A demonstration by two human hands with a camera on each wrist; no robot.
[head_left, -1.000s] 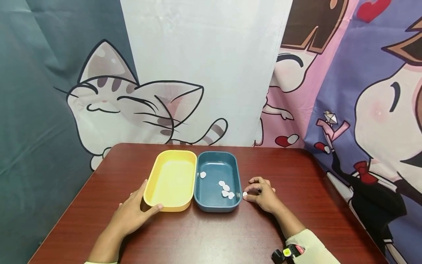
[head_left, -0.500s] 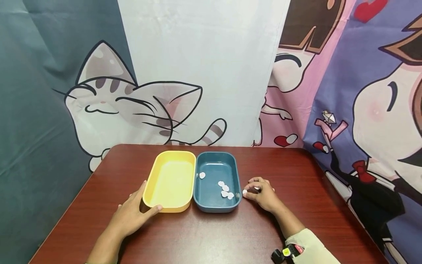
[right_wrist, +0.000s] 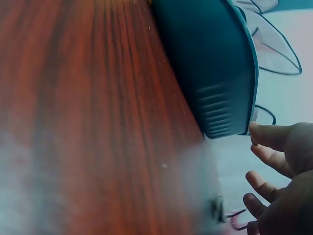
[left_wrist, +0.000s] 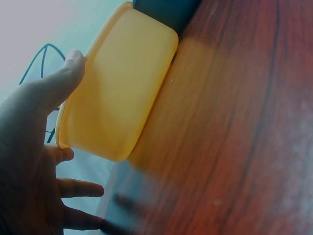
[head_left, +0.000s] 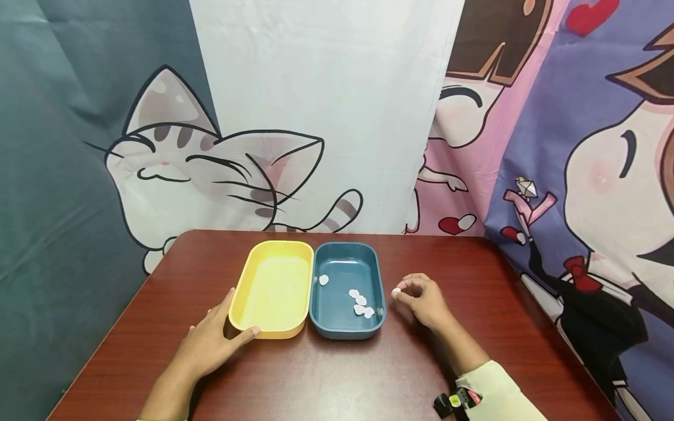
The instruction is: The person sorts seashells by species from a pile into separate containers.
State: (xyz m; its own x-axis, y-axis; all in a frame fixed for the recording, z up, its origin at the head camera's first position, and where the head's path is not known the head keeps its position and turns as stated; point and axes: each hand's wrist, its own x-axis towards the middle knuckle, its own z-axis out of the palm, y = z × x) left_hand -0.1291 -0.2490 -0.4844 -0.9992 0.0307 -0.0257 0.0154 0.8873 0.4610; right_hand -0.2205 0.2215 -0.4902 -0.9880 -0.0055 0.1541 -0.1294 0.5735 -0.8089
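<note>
In the head view, a yellow tray (head_left: 274, 286) and a dark blue tray (head_left: 347, 324) stand side by side. Several thin white pieces (head_left: 354, 293) with uneven round edges lie in the blue tray; their kind is unclear. My left hand (head_left: 213, 339) rests at the yellow tray's near left corner. Its thumb touches the rim and its fingers are extended, as the left wrist view shows. Just right of the blue tray, my right hand (head_left: 425, 301) pinches one small white piece (head_left: 396, 292) between thumb and fingertips, apart from the tray wall. The right wrist view barely shows that piece.
Both trays stand on a reddish-brown wooden table (head_left: 316, 380). A cloth backdrop (head_left: 337, 117) with cartoon figures hangs behind its far edge. A small black device (head_left: 447, 404) is strapped at my right wrist.
My right hand has moved up and slightly right, away from the blue tray's near right corner, with the white piece in its fingertips. My left hand and the trays have stayed in place.
</note>
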